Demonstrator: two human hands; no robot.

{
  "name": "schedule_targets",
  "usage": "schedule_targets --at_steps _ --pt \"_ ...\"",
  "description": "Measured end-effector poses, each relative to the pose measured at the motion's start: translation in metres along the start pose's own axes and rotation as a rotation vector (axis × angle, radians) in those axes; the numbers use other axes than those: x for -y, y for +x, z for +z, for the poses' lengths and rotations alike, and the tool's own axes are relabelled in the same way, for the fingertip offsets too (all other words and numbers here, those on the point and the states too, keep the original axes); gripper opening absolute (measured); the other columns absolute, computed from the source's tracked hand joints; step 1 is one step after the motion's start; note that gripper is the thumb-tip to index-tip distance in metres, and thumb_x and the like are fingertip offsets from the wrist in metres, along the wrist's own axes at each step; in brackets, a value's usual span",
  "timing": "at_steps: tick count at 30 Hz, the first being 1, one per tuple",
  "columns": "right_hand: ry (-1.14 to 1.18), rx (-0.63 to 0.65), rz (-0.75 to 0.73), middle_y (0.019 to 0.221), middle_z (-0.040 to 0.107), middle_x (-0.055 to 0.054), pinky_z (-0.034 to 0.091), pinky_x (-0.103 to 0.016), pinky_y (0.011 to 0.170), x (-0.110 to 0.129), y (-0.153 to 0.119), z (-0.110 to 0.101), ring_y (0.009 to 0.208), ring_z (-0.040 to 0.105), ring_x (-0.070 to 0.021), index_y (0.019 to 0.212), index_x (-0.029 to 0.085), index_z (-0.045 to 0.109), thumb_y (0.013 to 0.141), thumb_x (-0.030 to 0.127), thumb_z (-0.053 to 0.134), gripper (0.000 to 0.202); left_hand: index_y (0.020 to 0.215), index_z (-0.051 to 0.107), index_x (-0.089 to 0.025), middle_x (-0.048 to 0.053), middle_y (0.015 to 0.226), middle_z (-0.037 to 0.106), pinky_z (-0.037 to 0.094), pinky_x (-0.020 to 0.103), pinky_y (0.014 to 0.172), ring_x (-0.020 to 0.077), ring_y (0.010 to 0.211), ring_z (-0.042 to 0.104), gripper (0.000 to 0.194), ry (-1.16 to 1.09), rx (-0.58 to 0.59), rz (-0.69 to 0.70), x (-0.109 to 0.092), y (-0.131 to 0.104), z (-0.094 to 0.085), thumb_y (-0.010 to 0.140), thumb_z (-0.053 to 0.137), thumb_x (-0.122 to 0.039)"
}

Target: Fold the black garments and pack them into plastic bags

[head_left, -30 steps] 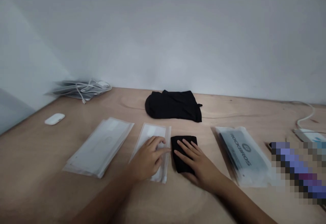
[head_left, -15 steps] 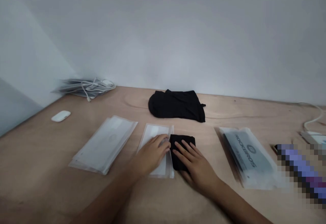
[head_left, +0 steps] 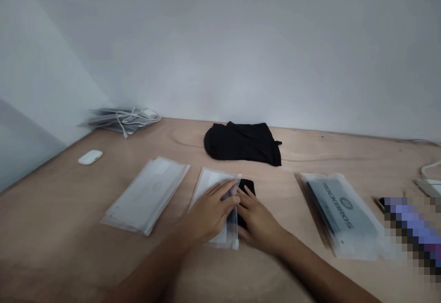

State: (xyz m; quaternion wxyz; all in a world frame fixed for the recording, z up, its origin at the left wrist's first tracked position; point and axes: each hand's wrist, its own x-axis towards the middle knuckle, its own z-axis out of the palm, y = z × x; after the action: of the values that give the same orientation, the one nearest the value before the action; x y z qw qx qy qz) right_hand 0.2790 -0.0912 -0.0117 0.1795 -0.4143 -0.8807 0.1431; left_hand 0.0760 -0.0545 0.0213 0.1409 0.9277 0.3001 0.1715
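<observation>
My left hand [head_left: 212,213] pinches the open right edge of a clear zip bag [head_left: 230,243] lying on the table, lifting its upper layer. From the right, my right hand [head_left: 257,218] presses a folded black cloth [head_left: 248,186] into the mouth of that bag. The cloth's left part lies inside, dark through the plastic; its right part shows around my fingers. A white sheet or print shows through the bag. Both sets of fingertips nearly meet at the bag's edge, and the right fingers partly hide the cloth.
A larger black cloth item [head_left: 243,144] lies near the wall. Stacked clear bags [head_left: 148,197] are at left, filled ROCKBROS bags [head_left: 339,211] at right. A white case [head_left: 90,157], a cable on grey packets [head_left: 132,119] and a pixelated object [head_left: 413,225] lie around.
The folded black cloth has moved left, partly into the bag, under my right hand. My left hand has raised the bag's edge over it. The view has shifted slightly.
</observation>
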Motion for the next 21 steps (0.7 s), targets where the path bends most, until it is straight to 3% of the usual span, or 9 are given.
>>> schedule_targets --at_steps 3,5,8,10,14,17,21 --pt "0.014 0.05 -0.057 0.162 0.036 -0.014 0.017 -0.066 0.12 -0.01 -0.014 -0.015 0.153 0.02 -0.0337 0.156 0.022 0.036 0.089 0.033 0.067 0.075 0.119 0.063 -0.021 0.01 0.159 0.042 0.04 0.048 0.117 0.0258 0.147 0.038 0.03 0.045 0.036 -0.02 0.002 -0.001 0.001 0.098 0.044 -0.011" --pt "0.023 0.075 -0.061 0.165 0.03 -0.012 0.023 -0.062 0.121 -0.014 -0.021 -0.019 0.154 0.017 -0.0331 0.157 0.023 0.032 0.09 0.03 0.067 0.077 0.117 0.064 -0.02 0.012 0.158 0.043 0.041 0.049 0.116 0.0281 0.146 0.039 0.03 0.069 0.068 -0.033 0.0 0.0 0.001 0.096 0.045 -0.009" --pt "0.063 0.095 -0.078 0.16 0.04 -0.012 0.032 -0.053 0.121 -0.009 -0.018 -0.012 0.154 0.02 -0.0297 0.153 0.021 0.042 0.09 0.02 0.064 0.067 0.117 0.064 -0.018 0.014 0.159 0.041 0.038 0.051 0.118 0.0301 0.146 0.04 0.03 0.072 0.087 -0.027 -0.003 0.002 0.002 0.095 0.046 -0.008" --pt "0.086 0.072 -0.075 0.153 0.05 -0.013 0.031 -0.053 0.121 -0.003 -0.01 -0.005 0.152 0.026 -0.0292 0.146 0.02 0.051 0.09 0.017 0.063 0.058 0.116 0.064 -0.018 0.015 0.16 0.04 0.037 0.052 0.119 0.0301 0.146 0.039 0.029 0.073 0.088 0.005 -0.004 0.003 0.001 0.095 0.047 -0.009" --pt "0.166 0.034 -0.114 0.15 0.053 -0.011 0.033 -0.053 0.12 -0.002 -0.007 -0.009 0.148 0.035 -0.0276 0.144 0.023 0.053 0.093 0.026 0.064 0.052 0.119 0.063 -0.019 0.013 0.16 0.04 0.037 0.05 0.118 0.0286 0.147 0.038 0.027 0.089 0.09 0.038 -0.002 0.001 -0.004 0.099 0.045 -0.013" --pt "0.195 -0.019 -0.137 0.157 0.045 -0.01 0.036 -0.05 0.119 -0.015 -0.024 -0.024 0.149 0.033 -0.0263 0.15 0.026 0.046 0.093 0.032 0.065 0.061 0.121 0.064 -0.019 0.015 0.16 0.04 0.037 0.052 0.118 0.0311 0.148 0.035 0.029 0.086 0.096 0.014 -0.001 -0.001 -0.004 0.101 0.045 -0.013" --pt "-0.054 -0.042 -0.004 0.164 0.032 -0.012 0.031 -0.056 0.12 -0.028 -0.047 -0.024 0.15 0.03 -0.0293 0.156 0.026 0.037 0.093 0.03 0.063 0.068 0.124 0.064 -0.022 0.014 0.16 0.038 0.038 0.056 0.117 0.0345 0.148 0.035 0.03 0.093 0.11 -0.01 -0.002 0.0 -0.003 0.101 0.046 -0.013"
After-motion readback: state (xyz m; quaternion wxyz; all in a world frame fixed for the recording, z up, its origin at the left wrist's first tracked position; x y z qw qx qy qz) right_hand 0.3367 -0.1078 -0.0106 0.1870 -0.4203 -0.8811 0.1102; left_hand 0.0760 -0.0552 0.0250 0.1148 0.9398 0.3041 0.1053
